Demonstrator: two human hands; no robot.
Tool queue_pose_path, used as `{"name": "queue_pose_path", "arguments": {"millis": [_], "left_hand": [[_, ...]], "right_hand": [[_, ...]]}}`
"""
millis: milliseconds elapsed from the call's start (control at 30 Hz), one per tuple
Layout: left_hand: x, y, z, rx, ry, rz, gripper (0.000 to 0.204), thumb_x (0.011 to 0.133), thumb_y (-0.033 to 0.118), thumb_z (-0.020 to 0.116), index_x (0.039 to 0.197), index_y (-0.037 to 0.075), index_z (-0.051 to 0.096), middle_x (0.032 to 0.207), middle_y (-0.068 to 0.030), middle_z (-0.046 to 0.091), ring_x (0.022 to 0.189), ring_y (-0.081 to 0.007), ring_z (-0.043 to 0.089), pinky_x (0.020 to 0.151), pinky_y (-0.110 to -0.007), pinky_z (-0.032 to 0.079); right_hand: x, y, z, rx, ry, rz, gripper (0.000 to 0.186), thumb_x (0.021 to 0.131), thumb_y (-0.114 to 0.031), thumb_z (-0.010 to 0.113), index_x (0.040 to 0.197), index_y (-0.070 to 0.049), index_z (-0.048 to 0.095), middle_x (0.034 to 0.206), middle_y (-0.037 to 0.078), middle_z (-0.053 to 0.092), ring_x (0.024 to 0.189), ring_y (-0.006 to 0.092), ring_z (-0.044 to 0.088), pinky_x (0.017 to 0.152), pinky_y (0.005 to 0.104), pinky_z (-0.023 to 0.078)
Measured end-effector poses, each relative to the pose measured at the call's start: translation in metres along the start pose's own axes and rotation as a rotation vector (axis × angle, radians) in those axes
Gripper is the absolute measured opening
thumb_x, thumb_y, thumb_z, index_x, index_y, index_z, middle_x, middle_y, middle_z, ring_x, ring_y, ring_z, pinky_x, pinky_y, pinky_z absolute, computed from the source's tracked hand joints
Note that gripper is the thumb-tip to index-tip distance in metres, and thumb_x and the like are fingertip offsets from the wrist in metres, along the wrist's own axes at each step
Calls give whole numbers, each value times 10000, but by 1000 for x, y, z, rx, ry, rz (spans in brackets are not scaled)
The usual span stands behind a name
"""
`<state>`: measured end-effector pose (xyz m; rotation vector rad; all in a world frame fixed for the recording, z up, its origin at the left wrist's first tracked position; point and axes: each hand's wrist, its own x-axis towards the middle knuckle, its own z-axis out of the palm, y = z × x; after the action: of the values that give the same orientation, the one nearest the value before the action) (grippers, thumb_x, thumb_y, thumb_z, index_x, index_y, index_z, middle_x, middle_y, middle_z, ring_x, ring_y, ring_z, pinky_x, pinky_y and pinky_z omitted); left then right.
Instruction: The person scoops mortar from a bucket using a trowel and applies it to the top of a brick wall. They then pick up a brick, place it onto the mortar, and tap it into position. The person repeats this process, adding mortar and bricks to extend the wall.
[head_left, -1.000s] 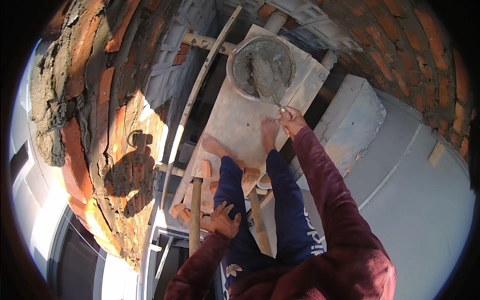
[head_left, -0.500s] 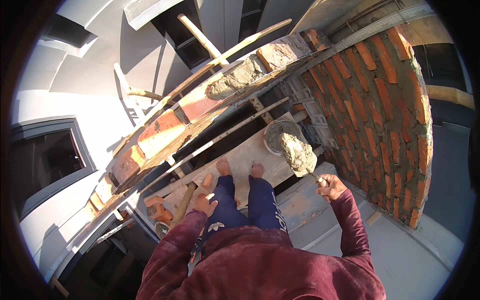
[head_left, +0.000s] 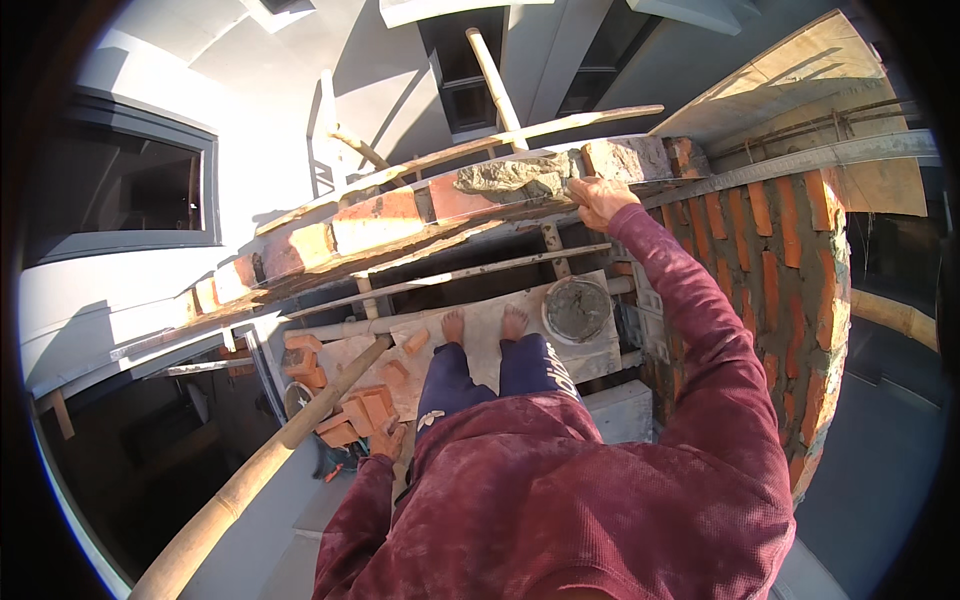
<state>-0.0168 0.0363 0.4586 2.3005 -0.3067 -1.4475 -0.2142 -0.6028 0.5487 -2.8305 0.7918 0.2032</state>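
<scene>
The right hand (head_left: 598, 203) has swung up to the top edge of the brick wall (head_left: 375, 222), beside mortar (head_left: 507, 174); left hand (head_left: 386, 440) nears bricks (head_left: 371, 405); both grips unclear.

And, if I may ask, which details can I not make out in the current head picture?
All in the head view:
What the right hand may hold: hidden by the hand itself.
Whether the left hand touches the bricks: too small to tell.
The bamboo pole's near end: cut off by the lower edge.
The room behind the window: lost in darkness.
</scene>
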Motion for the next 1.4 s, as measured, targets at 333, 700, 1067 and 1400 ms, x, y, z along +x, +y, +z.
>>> {"name": "queue_pose_path", "arguments": {"millis": [333, 700, 1067, 1400], "left_hand": [[-54, -46, 80, -157, 14, 20, 424, 917, 247, 592, 1283, 34, 586, 1186, -144, 663, 1093, -242, 640, 906, -320, 489], [-20, -5, 85, -237, -55, 92, 408, 905, 111, 588, 1299, 11, 560, 1200, -111, 650, 1096, -202, 627, 944, -307, 472], [-24, 5, 91, -205, -14, 51, 422, 929, 214, 556, 1292, -1, 560, 1209, -128, 648, 1116, -219, 612, 953, -312, 457], [13, -34, 98, -194, 5, 69, 536, 979, 426, 478, 1248, -22, 597, 1203, -143, 651, 1130, -230, 595, 977, -311, 423]], "right_hand": [[-67, -14, -23, 390, -189, 340, 294, 868, -273, 553, 1038, -35, 583, 927, 256, 643, 895, 443, 614, 779, 518, 478], [-8, -1, -13, -99, -398, -262, 232, 875, -208, 538, 937, -24, 665, 909, 200, 675, 889, 349, 671, 747, 450, 544], [-22, -31, -35, -21, -259, -160, 196, 858, -145, 538, 886, -35, 698, 876, 153, 694, 862, 303, 692, 746, 452, 559], [-17, 16, -11, -173, -442, -323, 194, 859, -124, 536, 923, -22, 688, 888, 195, 694, 891, 349, 684, 745, 439, 563]]}}
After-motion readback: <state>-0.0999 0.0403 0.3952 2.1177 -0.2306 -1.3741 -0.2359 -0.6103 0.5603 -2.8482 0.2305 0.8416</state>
